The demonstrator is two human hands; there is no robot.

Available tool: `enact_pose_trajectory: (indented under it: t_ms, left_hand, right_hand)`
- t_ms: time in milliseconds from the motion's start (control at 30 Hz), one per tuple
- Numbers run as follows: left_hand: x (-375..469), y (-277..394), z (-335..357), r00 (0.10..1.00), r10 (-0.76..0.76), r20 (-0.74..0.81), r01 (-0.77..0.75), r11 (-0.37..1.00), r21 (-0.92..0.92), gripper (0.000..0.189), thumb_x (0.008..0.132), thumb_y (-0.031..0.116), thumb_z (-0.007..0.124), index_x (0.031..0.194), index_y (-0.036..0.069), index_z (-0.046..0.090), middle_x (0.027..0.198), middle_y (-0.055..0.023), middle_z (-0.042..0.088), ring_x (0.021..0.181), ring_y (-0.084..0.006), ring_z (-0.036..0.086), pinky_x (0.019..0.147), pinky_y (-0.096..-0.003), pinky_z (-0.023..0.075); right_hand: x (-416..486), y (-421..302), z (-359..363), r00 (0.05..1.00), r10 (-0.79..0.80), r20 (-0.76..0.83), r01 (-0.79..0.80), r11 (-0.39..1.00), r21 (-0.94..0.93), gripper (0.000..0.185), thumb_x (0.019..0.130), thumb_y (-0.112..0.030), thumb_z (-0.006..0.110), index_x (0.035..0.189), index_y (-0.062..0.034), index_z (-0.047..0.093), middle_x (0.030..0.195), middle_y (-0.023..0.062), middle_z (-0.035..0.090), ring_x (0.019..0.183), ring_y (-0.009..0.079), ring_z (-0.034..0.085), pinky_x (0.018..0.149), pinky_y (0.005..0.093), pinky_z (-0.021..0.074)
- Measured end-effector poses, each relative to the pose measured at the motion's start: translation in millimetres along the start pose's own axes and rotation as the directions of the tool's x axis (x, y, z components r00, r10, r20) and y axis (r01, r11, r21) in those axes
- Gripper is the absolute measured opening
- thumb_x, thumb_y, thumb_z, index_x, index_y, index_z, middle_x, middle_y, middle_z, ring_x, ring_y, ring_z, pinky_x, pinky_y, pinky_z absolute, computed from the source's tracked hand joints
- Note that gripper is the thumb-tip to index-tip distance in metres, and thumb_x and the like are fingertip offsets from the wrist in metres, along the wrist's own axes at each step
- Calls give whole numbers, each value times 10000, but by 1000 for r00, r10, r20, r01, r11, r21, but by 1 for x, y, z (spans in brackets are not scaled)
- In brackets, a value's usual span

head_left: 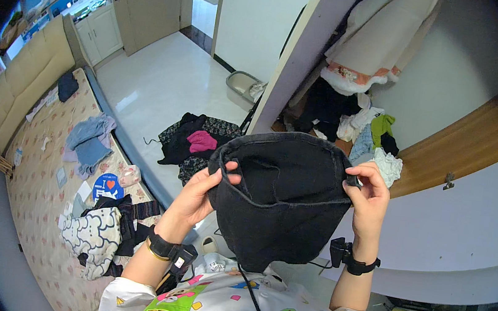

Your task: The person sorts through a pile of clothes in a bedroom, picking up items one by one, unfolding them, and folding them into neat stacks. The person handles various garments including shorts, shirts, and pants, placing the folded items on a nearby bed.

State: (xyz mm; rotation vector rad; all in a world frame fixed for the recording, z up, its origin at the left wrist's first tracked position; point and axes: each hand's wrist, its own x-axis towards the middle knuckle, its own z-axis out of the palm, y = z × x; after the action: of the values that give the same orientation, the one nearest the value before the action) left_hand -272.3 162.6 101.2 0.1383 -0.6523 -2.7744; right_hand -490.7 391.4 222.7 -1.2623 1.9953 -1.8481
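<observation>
A black fabric garment (pixel 278 224), its kind unclear, hangs between my two hands in front of my chest, its wide opening facing up. My left hand (pixel 202 192) grips the left side of the rim, with fingertips showing inside the opening. On the right, my right hand (pixel 368 191) pinches the edge of the rim between thumb and fingers. Black devices are strapped to both wrists, and a dark cord runs down over my patterned white shirt (pixel 230 307). The lower part of the garment sags, and its far side is hidden.
Dark clothes with a magenta cloth (pixel 202 142) lie on the floor. Left stands a bed with a floral mattress (pixel 33 203), bearing blue clothes (pixel 89 143), a white patterned cloth (pixel 97 235) and a round blue fan (pixel 108 187). An open wardrobe holds piled clothes (pixel 355 126); beyond is a grey tub (pixel 240 89).
</observation>
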Motion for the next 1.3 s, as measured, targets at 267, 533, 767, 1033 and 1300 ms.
enact_pose_trajectory:
  t_ms: [267,533,767,1033,1300]
  left_hand:
    - [6,13,59,997,27,77,-55,923,381,463,850,134,748,1247,-5,556,1083,-113,703,976,-194,680,909,-347,530]
    - [9,40,152,923,36,383,-195,901,386,746,846,-106,640,1486,-11,268,1453,-128,449,1337,-188,446,1103,-333,390]
    - [55,120,135,931,174,320,-333,762,555,764,841,63,716,1465,-4,281,1340,-95,514,1146,-145,562,965,-276,469]
    - [-10,84,-88,882,-338,-328,317,-88,944,646,776,434,800,1187,-26,607,1022,-68,656,930,-154,566,858,-312,464]
    - [-33,76,-158,911,277,-305,-13,759,651,357,928,245,679,1229,60,622,1036,22,671,932,-70,607,866,-218,462]
  right_hand:
    - [-3,36,-10,984,122,-129,-118,992,37,504,815,171,560,1296,24,548,1169,72,557,1065,140,544,946,256,454]
    - [-14,118,-4,948,187,259,-319,567,759,955,780,-587,725,1518,-160,295,1556,58,307,1428,228,284,1177,476,204]
    - [-62,152,121,604,232,762,-787,19,617,756,796,-193,770,1453,-105,406,1381,66,546,1266,250,519,1092,398,384]
    - [-9,73,97,645,445,622,-764,413,496,409,832,10,662,1229,39,568,1185,162,645,1055,250,653,914,364,534]
    - [6,34,66,695,608,384,-718,551,426,357,835,-7,661,1180,44,587,1117,138,669,987,235,670,861,364,553]
